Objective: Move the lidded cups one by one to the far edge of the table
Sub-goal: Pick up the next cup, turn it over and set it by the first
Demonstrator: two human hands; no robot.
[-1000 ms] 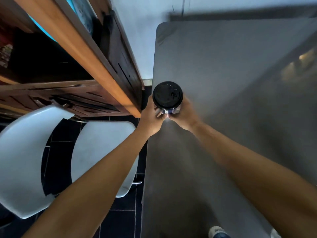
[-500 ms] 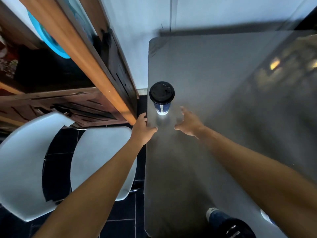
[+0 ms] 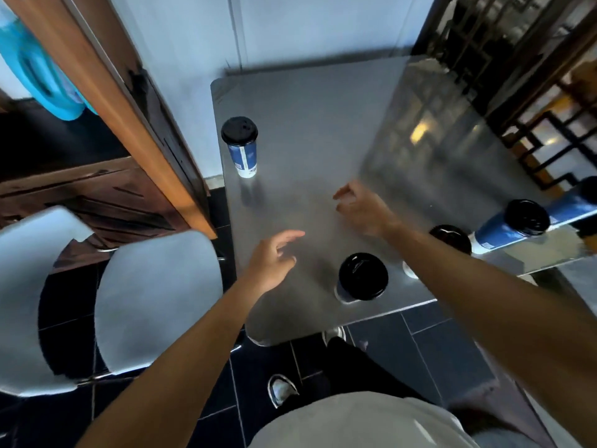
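Note:
A blue paper cup with a black lid [image 3: 240, 147] stands alone near the left edge of the grey table [image 3: 307, 130], toward its far end. Three more black-lidded cups stand along the near edge: one [image 3: 361, 277] close to me, a second [image 3: 450, 238] partly hidden behind my right forearm, a third [image 3: 513, 226] at the right. My left hand [image 3: 273, 261] hovers over the table with fingers apart, left of the nearest cup. My right hand [image 3: 363, 206] is also open and empty, above the table's middle.
Two white chairs [image 3: 151, 299] stand left of the table. A dark wooden cabinet [image 3: 106, 176] with a sloping brown beam lies close to the table's left edge. A pale wall runs behind the far edge, and a glass pane with reflections borders the right side.
Both hands have let go of the blue cup and pulled back toward me and to the right. The view has widened, bringing the near-edge cups into sight.

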